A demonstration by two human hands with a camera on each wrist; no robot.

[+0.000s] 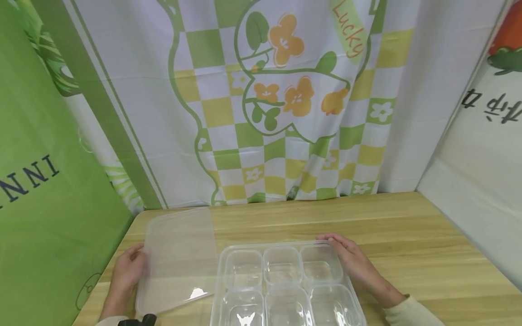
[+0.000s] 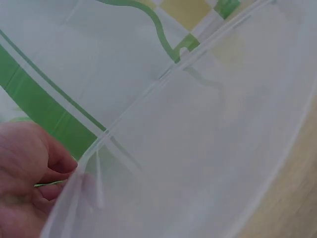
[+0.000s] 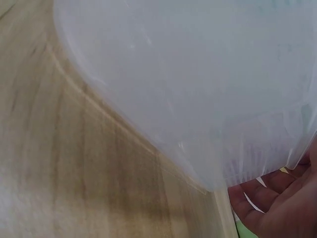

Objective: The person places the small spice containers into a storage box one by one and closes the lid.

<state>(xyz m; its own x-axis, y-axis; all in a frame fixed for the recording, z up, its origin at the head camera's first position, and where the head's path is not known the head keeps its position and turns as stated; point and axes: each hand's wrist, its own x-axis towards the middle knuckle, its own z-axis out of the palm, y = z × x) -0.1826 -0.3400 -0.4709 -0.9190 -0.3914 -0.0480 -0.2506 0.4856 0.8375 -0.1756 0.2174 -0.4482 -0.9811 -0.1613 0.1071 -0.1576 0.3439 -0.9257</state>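
Observation:
A flat translucent plastic lid (image 1: 179,258) is held tilted above the left part of the table. My left hand (image 1: 128,269) pinches its left edge between thumb and fingers, also visible in the left wrist view as the hand (image 2: 25,173) at the lid's rim (image 2: 153,87). Right of the lid is a clear plastic storage box (image 1: 281,245), with several small clear compartments (image 1: 284,267) inside. My right hand (image 1: 355,260) grips the box's far right corner. In the right wrist view, curled fingers (image 3: 270,191) lie against the box's frosted wall (image 3: 188,74).
The wood-grain table (image 1: 408,235) extends right of and behind the box. A patterned curtain (image 1: 285,158) hangs along its back edge. Green cloth (image 1: 49,226) borders the left side, white cloth (image 1: 469,194) the right. A small black object (image 1: 140,320) shows near my left wrist.

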